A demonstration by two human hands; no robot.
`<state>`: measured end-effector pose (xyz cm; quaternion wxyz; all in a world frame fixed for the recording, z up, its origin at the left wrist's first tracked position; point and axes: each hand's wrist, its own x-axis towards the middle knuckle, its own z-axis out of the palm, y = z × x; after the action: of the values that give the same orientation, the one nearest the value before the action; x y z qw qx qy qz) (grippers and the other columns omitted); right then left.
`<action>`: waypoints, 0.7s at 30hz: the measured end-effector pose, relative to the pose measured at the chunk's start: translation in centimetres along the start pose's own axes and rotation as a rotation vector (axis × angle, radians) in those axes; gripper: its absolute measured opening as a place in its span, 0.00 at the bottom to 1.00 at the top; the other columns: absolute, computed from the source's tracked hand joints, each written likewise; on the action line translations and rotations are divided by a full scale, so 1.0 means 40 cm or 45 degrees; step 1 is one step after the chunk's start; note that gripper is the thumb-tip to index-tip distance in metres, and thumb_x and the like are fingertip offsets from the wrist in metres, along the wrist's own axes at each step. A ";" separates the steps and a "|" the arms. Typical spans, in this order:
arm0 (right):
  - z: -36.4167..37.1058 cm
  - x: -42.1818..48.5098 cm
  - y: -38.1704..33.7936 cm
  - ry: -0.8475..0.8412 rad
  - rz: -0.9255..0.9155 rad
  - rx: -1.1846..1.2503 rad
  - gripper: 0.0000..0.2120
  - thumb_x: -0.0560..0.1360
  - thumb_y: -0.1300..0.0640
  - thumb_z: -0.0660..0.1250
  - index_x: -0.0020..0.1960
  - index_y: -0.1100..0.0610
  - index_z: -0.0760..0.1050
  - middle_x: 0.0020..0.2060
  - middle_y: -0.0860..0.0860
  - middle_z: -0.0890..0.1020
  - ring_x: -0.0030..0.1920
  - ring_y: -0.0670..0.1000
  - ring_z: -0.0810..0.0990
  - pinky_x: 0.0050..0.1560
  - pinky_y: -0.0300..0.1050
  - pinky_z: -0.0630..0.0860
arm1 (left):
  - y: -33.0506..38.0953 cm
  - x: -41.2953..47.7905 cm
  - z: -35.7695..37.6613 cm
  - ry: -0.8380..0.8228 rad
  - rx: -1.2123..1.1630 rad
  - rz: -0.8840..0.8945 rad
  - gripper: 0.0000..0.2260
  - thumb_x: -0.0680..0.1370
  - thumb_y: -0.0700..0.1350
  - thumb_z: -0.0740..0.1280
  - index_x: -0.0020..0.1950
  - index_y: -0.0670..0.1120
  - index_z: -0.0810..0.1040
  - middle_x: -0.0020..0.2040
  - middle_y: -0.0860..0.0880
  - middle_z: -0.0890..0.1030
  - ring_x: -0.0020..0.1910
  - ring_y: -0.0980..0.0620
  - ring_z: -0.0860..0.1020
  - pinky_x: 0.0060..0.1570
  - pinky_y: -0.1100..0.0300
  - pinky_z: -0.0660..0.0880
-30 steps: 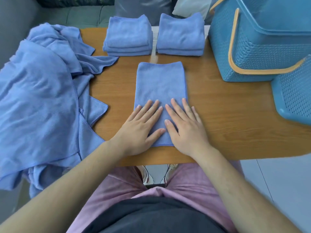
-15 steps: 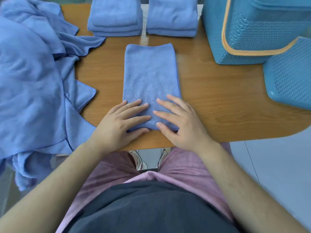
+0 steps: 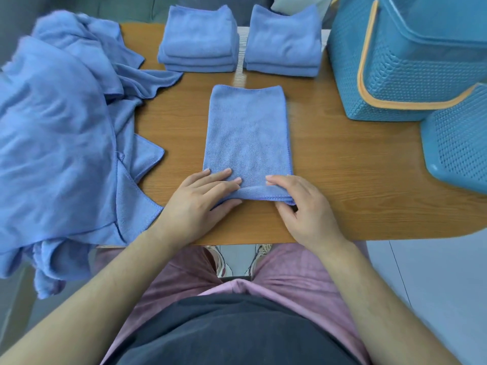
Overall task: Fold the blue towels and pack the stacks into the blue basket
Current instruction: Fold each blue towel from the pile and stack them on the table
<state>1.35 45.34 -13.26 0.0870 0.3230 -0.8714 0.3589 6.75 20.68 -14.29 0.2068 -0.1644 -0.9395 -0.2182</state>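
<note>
Blue microfibre towel (image 3: pixel 247 133), folded into a long narrow strip, lies at the middle of the frame on the brown wood-grain surface (image 3: pixel 342 167), its length running from the lower edge of the surface towards the top of the frame. Its lower end is slightly raised off the surface. The left grip (image 3: pixel 200 201) pinches the strip's lower left corner, with fingers laid on top and the thumb tucked beneath the hem. The right grip (image 3: pixel 303 206) pinches the lower right corner the same way, with fingers curled over the top and the thumb under the edge.

At the top centre, the left stack of folded blue towels (image 3: pixel 197 40) and the right stack of folded blue towels (image 3: pixel 284 43) sit side by side with a narrow gap between them. A teal perforated plastic basket with an orange handle (image 3: pixel 411 61) stands at the upper right. A second teal perforated container (image 3: pixel 458 143) stands just beside it at the right edge. A heap of unfolded blue towels (image 3: pixel 58 127) fills the left of the frame and hangs over the edge of the surface.
</note>
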 end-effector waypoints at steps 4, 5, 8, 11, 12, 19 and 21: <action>-0.010 0.009 0.004 0.060 0.166 0.175 0.14 0.76 0.65 0.74 0.60 0.56 0.81 0.55 0.44 0.84 0.57 0.42 0.81 0.60 0.31 0.71 | -0.003 0.000 -0.014 -0.111 -0.083 0.060 0.26 0.77 0.60 0.71 0.72 0.52 0.72 0.65 0.51 0.79 0.67 0.49 0.76 0.65 0.51 0.72; -0.011 0.013 0.004 0.062 0.201 0.209 0.13 0.76 0.63 0.74 0.60 0.55 0.81 0.54 0.41 0.83 0.56 0.38 0.80 0.59 0.30 0.70 | -0.004 0.001 -0.017 -0.112 -0.116 0.063 0.26 0.78 0.57 0.72 0.73 0.52 0.71 0.64 0.50 0.78 0.64 0.47 0.76 0.63 0.51 0.72; -0.020 0.027 0.002 0.049 0.302 0.299 0.12 0.76 0.61 0.74 0.58 0.52 0.82 0.51 0.35 0.82 0.53 0.34 0.80 0.55 0.29 0.72 | -0.007 -0.001 -0.027 -0.044 -0.269 -0.015 0.24 0.78 0.43 0.70 0.73 0.51 0.71 0.60 0.51 0.76 0.57 0.49 0.76 0.60 0.57 0.72; -0.050 0.037 -0.003 -0.033 0.419 0.436 0.10 0.77 0.54 0.73 0.56 0.43 0.81 0.48 0.39 0.85 0.50 0.41 0.83 0.52 0.39 0.77 | -0.001 -0.009 -0.044 0.034 -0.517 -0.269 0.23 0.77 0.41 0.66 0.70 0.58 0.71 0.57 0.62 0.77 0.55 0.59 0.78 0.55 0.61 0.74; -0.062 0.036 -0.009 -0.073 0.441 0.501 0.10 0.76 0.49 0.73 0.57 0.41 0.80 0.47 0.41 0.85 0.48 0.43 0.83 0.51 0.42 0.78 | 0.004 -0.011 -0.049 0.071 -0.657 -0.367 0.22 0.78 0.42 0.66 0.70 0.58 0.71 0.55 0.60 0.80 0.53 0.56 0.79 0.54 0.59 0.75; -0.091 0.028 -0.043 0.092 0.390 0.842 0.20 0.78 0.47 0.70 0.65 0.38 0.65 0.42 0.56 0.84 0.38 0.68 0.77 0.42 0.67 0.76 | 0.024 0.023 -0.074 0.105 -0.990 -0.632 0.17 0.82 0.54 0.64 0.70 0.61 0.68 0.36 0.35 0.74 0.30 0.40 0.66 0.29 0.54 0.63; -0.090 0.030 -0.039 0.104 0.366 0.839 0.16 0.79 0.49 0.69 0.62 0.39 0.66 0.40 0.56 0.81 0.36 0.65 0.74 0.39 0.61 0.74 | 0.023 0.053 -0.070 0.085 -0.971 -0.727 0.13 0.81 0.55 0.63 0.65 0.61 0.69 0.36 0.35 0.73 0.29 0.42 0.64 0.28 0.58 0.62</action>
<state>1.11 46.35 -9.28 -0.0382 0.1931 -0.7413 0.6416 6.18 20.58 -10.73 0.0935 0.0434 -0.7928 -0.6008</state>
